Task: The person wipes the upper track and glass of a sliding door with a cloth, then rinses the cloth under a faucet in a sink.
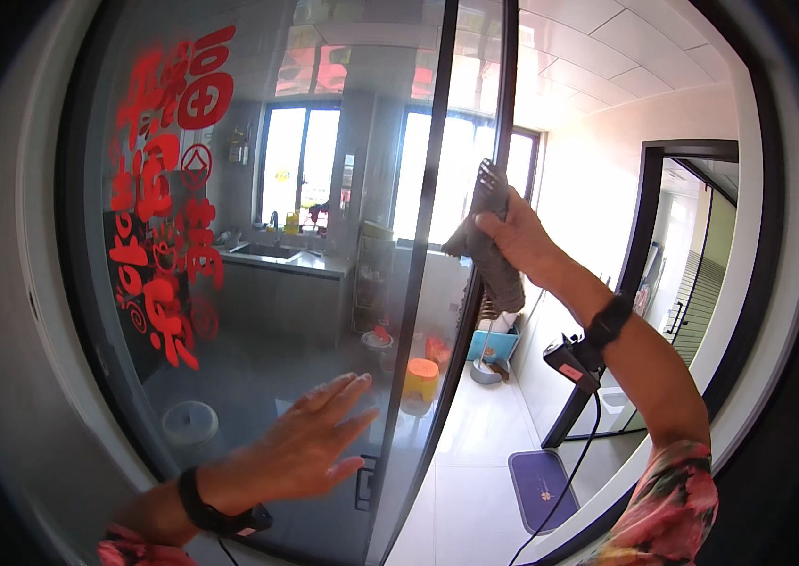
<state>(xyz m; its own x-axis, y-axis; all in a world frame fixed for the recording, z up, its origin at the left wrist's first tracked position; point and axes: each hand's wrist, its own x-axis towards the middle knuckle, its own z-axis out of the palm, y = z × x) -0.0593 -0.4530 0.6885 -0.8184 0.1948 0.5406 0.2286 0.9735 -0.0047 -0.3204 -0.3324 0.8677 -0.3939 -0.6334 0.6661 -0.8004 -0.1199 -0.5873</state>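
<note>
My right hand (516,237) is closed around a crumpled grey cloth (491,258), held against the black edge frame (507,78) of a sliding glass door. Part of the cloth hangs below my fingers, and a corner sticks out to the left. My left hand (300,442) is empty, with its fingers spread, in front of the lower glass pane (286,332); whether it touches the glass I cannot tell. Red decorative characters (166,205) cover the left part of the pane. A black door handle (365,481) sits just right of my left hand.
Through the glass appear a counter with a sink (268,251), a shelf rack (374,276) and a yellow container with an orange lid (420,378). Beyond the opening are a blue bin (495,345), a purple mat (544,488) and a black-framed doorway (643,212). A cable (576,467) hangs from my right wrist device.
</note>
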